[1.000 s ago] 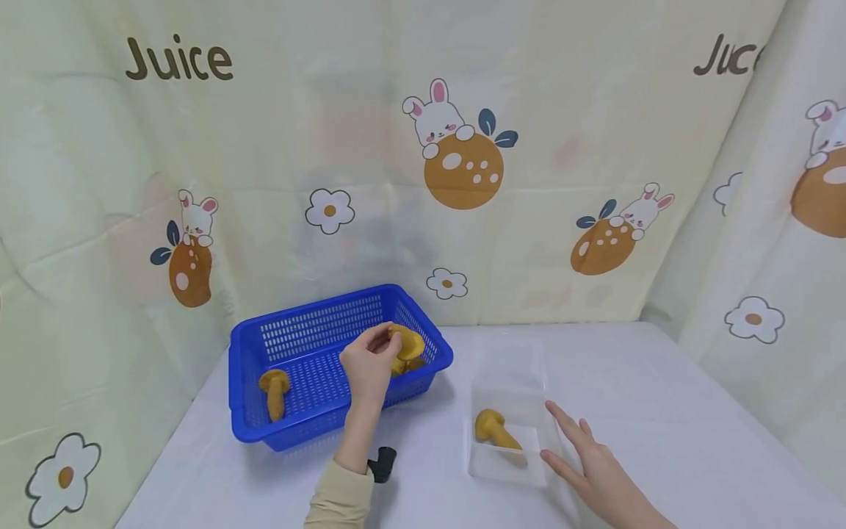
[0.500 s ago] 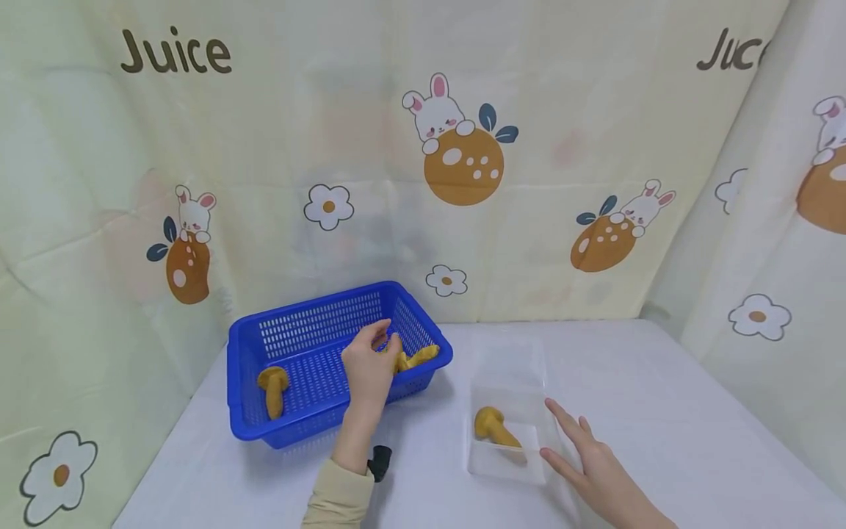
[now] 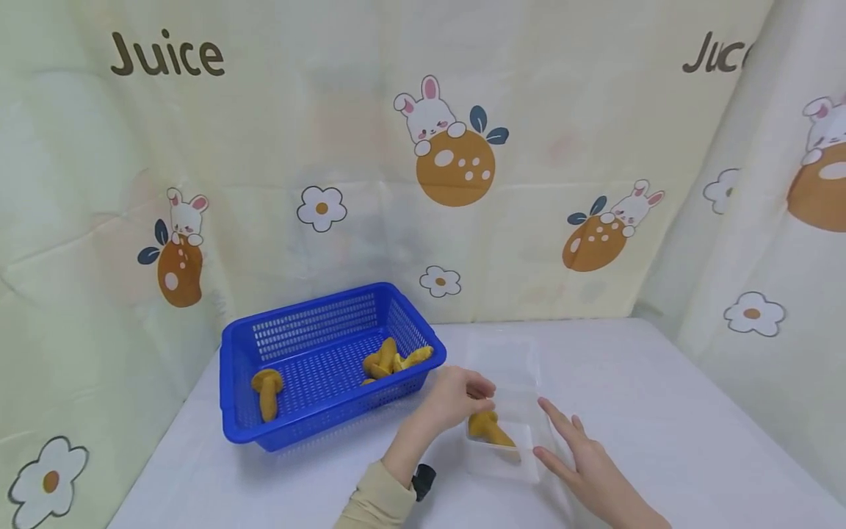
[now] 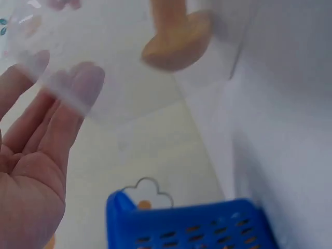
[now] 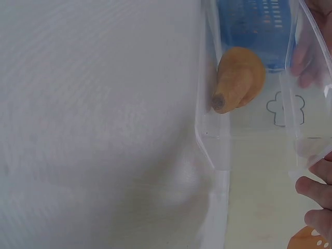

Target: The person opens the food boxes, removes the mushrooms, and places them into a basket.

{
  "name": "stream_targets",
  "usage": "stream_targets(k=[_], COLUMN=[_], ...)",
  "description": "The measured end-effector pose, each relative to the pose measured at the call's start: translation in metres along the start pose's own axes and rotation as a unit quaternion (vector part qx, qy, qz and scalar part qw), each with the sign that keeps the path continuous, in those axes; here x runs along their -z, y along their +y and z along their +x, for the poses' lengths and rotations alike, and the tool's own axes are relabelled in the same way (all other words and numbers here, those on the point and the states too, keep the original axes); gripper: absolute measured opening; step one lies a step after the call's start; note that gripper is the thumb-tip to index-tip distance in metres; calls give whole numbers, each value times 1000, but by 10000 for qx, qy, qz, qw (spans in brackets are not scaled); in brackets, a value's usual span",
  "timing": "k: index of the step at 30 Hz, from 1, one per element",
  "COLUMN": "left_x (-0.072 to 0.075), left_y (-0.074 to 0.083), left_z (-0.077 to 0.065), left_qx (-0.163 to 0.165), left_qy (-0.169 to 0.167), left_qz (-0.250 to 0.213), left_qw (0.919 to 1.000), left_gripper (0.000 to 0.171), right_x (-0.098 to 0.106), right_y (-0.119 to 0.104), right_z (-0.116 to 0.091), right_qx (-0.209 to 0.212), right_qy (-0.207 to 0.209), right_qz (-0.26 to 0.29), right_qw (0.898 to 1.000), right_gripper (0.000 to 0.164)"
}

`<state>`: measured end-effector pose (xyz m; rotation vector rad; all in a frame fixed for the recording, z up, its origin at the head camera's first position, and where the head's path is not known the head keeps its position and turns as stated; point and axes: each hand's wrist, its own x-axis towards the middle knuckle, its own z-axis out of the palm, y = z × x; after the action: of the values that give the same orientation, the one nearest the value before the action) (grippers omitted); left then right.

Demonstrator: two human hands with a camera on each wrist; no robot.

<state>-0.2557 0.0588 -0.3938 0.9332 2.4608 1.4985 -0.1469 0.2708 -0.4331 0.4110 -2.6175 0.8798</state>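
Note:
A clear plastic box (image 3: 492, 466) stands on the table with a yellow-brown mushroom (image 3: 490, 430) inside, cap toward the far left. My left hand (image 3: 456, 397) is over the box's left side, fingers loosely bent. In the left wrist view the fingertips of this hand (image 4: 44, 124) show partly through the clear plastic, with no mushroom between them. My right hand (image 3: 591, 466) has its fingers spread along the box's right side. In the right wrist view the mushroom (image 5: 239, 80) lies near the box wall, and right-hand fingers (image 5: 316, 192) appear at the edge.
A blue perforated basket (image 3: 311, 404) stands left of the box. It holds one mushroom (image 3: 267, 393) at its left end and several more (image 3: 383, 358) at its right end. Behind the white-covered table (image 3: 595, 382) hangs a printed curtain (image 3: 330, 132).
My left hand lets go of a mushroom at the basket's right end, then moves right and down to the clear box. The right hand stays at the box.

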Motion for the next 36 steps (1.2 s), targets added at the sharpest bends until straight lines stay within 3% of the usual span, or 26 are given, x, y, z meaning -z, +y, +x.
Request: stream_targets(k=[4, 7, 12, 16, 18, 19, 23, 25, 27, 30, 32, 34, 36], left_x=[-15, -23, -31, -36, -37, -37, -38, -39, -41, -42, -43, -44, -44], left_y=[-3, -1, 3, 0, -2, -2, -2, -1, 0, 2, 3, 4, 5], left_z=[7, 12, 15, 16, 16, 17, 18, 17, 17, 17, 17, 17, 17], left_qx=[444, 473, 389, 140, 62, 68, 67, 1, -104, -216, -211, -113, -2], left_qy=[-199, -269, -336, -315, -302, -302, -315, -292, -321, -365, -417, -413, -350], left_qz=[378, 1304, 2929, 3663, 3739, 3682, 3063, 3015, 3264, 3930, 4190, 4225, 4130], left_qw=[9981, 9900, 9548, 9299, 9269, 9292, 9514, 9530, 9446, 9186, 9068, 9053, 9101], left_gripper=[17, 19, 16, 8, 9, 11, 20, 21, 19, 14, 12, 12, 12], right_x=[0, 0, 0, -1, -1, 0, 1, 2, 2, 1, 0, -1, -2], right_y=[1, 2, 1, 1, 0, 0, 1, 1, 2, 3, 4, 4, 4], right_z=[-1, -2, 0, 0, 0, 0, 0, 0, -1, -2, -2, -2, -2], right_qx=[-86, -29, 172, 171, 179, 173, 228, 252, 295, 392, 470, 523, 549], right_qy=[-78, 29, 172, 149, 152, 151, 197, 234, 274, 323, 336, 341, 351], right_qz=[95, 35, -27, 14, -1, 5, -26, -63, -108, -159, -160, -146, -137], right_qw=[9999, 10000, 9997, 9997, 9997, 9997, 9995, 9994, 9991, 9986, 9982, 9979, 9978], right_gripper=[66, 66, 67, 67, 67, 67, 67, 67, 68, 69, 70, 70, 70])
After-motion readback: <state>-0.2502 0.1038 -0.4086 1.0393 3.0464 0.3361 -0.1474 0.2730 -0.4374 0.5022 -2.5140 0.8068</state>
